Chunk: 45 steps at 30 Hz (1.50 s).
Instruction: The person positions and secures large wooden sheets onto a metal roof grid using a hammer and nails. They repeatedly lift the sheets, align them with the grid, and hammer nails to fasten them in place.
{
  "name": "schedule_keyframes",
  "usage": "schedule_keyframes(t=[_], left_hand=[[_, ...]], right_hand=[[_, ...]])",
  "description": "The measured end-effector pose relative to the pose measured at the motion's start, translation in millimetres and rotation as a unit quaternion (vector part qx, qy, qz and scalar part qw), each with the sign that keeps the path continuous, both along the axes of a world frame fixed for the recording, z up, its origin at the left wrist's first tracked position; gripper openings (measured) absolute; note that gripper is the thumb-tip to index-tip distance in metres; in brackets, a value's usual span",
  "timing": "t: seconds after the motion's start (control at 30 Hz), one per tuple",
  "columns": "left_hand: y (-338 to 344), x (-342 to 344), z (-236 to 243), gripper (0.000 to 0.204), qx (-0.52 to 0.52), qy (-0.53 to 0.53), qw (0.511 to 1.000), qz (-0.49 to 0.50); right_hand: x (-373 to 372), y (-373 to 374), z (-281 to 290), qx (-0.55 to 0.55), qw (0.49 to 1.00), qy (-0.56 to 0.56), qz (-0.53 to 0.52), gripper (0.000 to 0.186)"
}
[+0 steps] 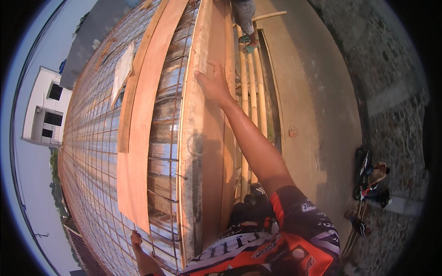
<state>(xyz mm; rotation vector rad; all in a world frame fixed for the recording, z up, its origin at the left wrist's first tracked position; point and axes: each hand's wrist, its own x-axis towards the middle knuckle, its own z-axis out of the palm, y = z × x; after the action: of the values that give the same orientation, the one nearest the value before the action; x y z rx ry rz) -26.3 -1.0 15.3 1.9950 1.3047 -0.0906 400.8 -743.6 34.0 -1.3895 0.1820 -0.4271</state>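
My right hand [214,83] lies along the upper edge of a long wooden formwork side, thumb and fingers apart. Its thumb rests on the pale timber beam [194,110], and its fingers lie by the brown plywood panel [214,161]. Low on the left, my left hand [136,238] is small in view, with fingers curled by the rebar mesh [99,184], near the end of a plywood strip [133,184]. What those fingers hold, if anything, is hidden.
A narrower board [133,101] lies on the strip. Another person's sandalled feet [250,46] stand on bamboo poles [251,92] outside the formwork. Far below run a paved road [313,115], a stone wall [391,115] and a parked motorcycle [363,170].
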Motion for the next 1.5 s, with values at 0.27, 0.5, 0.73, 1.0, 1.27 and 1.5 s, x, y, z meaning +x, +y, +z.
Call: schedule_keyframes(t=[0.27, 0.5, 0.73, 1.0, 1.27, 1.5], left_hand=[[-13, 2, 2, 0.049, 0.009, -0.014, 1.0, -0.007], [-15, 7, 4, 0.047, 0.024, 0.001, 1.0, -0.015], [-14, 8, 0, 0.044, 0.052, 0.026, 0.998, -0.007], [-9, 6, 3, 0.064, 0.057, 0.022, 0.998, -0.009], [0, 2, 0, 0.061, 0.066, 0.027, 0.997, 0.004], [-12, 1, 4, 0.041, 0.057, 0.029, 0.997, 0.034]], right_hand=[[1, 30, 5, 0.046, 0.997, -0.017, 0.068, 0.107], [3, 34, 1, 0.075, 0.995, -0.036, 0.055, 0.104], [6, 35, -5, 0.071, 0.995, -0.04, 0.05, 0.1], [6, 40, -20, 0.086, 0.994, -0.06, 0.019, 0.083], [-84, 46, -201, 0.104, 0.956, 0.259, -0.091, 0.08], [-223, 126, -322, 0.269, 0.916, 0.288, 0.071, 0.089]])
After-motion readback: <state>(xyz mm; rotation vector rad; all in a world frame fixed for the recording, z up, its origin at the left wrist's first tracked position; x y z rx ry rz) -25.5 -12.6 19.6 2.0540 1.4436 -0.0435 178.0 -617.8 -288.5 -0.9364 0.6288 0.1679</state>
